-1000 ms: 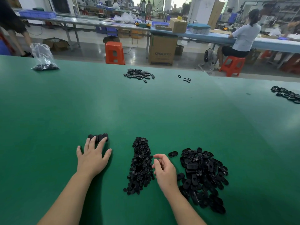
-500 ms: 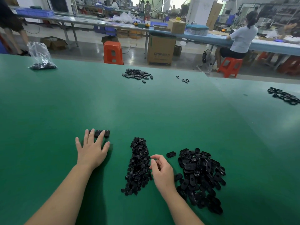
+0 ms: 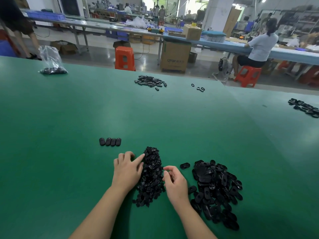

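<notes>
A long heap of small black parts [image 3: 151, 175] lies on the green table [image 3: 69, 126] between my hands. My left hand [image 3: 126, 169] sits at the heap's left edge, its index finger stretched onto the parts. At the heap's right edge is my right hand [image 3: 175, 182], fingers loosely curved, thumb and index finger slightly apart with nothing visible between them. A bigger heap of black oval plates [image 3: 215, 190] spreads to the right of my right hand. A row of several black oval parts [image 3: 110, 141] lies side by side, apart from both hands.
A clear bag of black parts [image 3: 51, 66] stands far left. Another black pile [image 3: 150, 81] and loose rings [image 3: 200, 88] lie near the far edge, with more parts [image 3: 305, 107] far right. Beyond the table are an orange stool [image 3: 124, 57], a cardboard box [image 3: 175, 56] and a seated person [image 3: 259, 47].
My left hand left the row of oval parts and moved right to the small-parts heap. The row now lies uncovered. My right hand stayed at the heap's right edge.
</notes>
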`<state>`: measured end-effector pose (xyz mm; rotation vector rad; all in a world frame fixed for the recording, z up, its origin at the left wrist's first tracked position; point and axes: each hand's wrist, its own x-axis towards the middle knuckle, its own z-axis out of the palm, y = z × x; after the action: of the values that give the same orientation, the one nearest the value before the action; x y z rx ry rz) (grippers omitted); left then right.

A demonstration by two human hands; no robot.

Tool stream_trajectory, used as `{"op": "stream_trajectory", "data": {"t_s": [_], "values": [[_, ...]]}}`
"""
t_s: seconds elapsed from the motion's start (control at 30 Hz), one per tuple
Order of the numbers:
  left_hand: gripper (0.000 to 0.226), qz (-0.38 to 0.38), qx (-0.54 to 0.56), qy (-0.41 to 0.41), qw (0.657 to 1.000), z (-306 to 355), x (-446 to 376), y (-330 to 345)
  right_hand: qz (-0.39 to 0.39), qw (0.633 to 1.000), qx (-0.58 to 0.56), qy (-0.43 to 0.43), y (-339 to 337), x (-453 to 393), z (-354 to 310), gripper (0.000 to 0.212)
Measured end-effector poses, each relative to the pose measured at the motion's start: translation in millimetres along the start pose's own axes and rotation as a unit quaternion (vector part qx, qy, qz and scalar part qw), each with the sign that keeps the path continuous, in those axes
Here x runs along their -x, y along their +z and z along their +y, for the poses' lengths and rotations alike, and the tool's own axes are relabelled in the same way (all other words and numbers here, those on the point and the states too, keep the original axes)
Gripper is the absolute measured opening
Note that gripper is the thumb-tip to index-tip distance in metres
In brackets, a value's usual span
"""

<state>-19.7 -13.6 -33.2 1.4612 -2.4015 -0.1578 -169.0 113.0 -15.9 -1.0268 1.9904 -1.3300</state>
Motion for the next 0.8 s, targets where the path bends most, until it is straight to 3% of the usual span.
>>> {"op": "stream_trajectory", "data": {"t_s": [0.3, 0.53, 0.63, 0.7, 0.8], "values": [[0.010, 0.069, 0.062, -0.016, 0.996, -0.8, 4.6, -5.0, -0.007, 1.000, 0.008, 0.015, -0.8, 0.9, -1.2, 0.017], [0.011, 0.055, 0.119, -0.075, 0.989, -5.3, -1.7, -4.2, -0.075, 0.995, -0.019, 0.055, -17.9, -12.5, -14.9, 0.019], [0.009, 0.046, 0.127, -0.081, 0.988, -6.7, -2.9, -3.3, -0.038, 0.982, 0.181, -0.028, -41.9, -30.6, -20.0, 0.019], [0.015, 0.050, 0.136, -0.096, 0.985, -6.9, -2.9, -2.9, -0.021, 0.932, 0.355, -0.062, -60.1, -44.7, -22.2, 0.025], [0.014, 0.051, 0.133, -0.105, 0.984, -7.5, -2.5, -2.4, -0.079, 0.873, 0.480, -0.035, -78.4, -61.5, -16.5, 0.035]]}}
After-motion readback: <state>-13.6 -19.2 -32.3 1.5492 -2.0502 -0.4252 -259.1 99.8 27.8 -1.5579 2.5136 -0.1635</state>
